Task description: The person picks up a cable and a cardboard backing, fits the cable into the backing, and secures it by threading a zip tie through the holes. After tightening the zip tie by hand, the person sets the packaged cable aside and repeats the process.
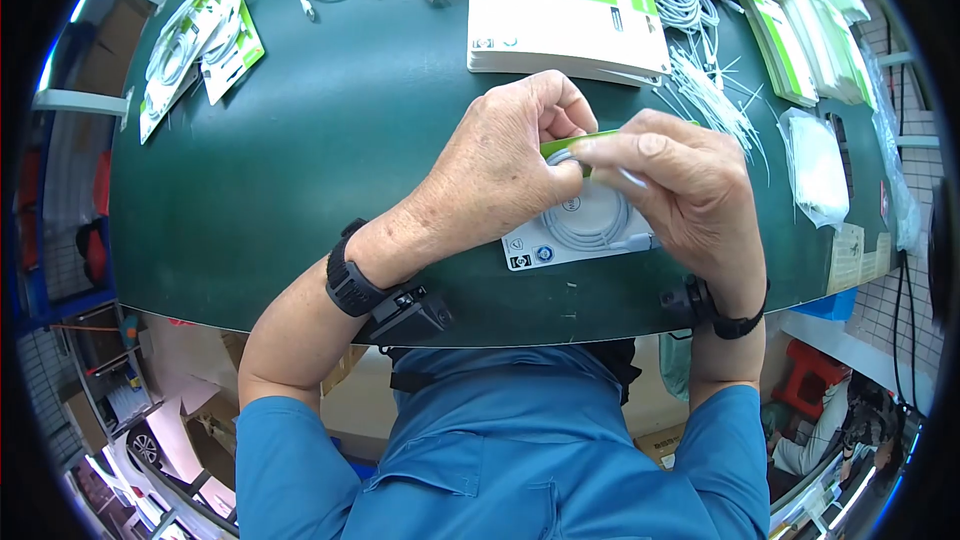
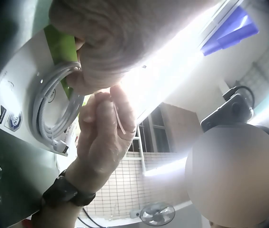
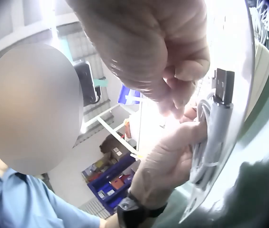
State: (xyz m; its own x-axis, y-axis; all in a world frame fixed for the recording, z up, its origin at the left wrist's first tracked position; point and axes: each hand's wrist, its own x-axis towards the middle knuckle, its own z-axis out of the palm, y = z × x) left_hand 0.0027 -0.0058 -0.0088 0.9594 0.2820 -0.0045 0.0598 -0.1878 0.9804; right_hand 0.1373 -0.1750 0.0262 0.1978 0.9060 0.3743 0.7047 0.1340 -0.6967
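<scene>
On a green bench [image 1: 300,190], saw packaging-card stack [image 1: 560,25] and loose zip ties [image 1: 715,105] just past the work, presumably for short reach. Found coiled USB cable [image 1: 590,240] against printed card [image 2: 23,71] at the near side; could not tell bench contact. Pinched coil and card near the green header with left hand [image 1: 500,150], likely to stop slipping. Pinched thin white strip [image 2: 119,118] in right hand [image 1: 695,175], probably for tying. Read the strip best from left wrist, USB-A plug [image 3: 224,85] only from right wrist.
</scene>
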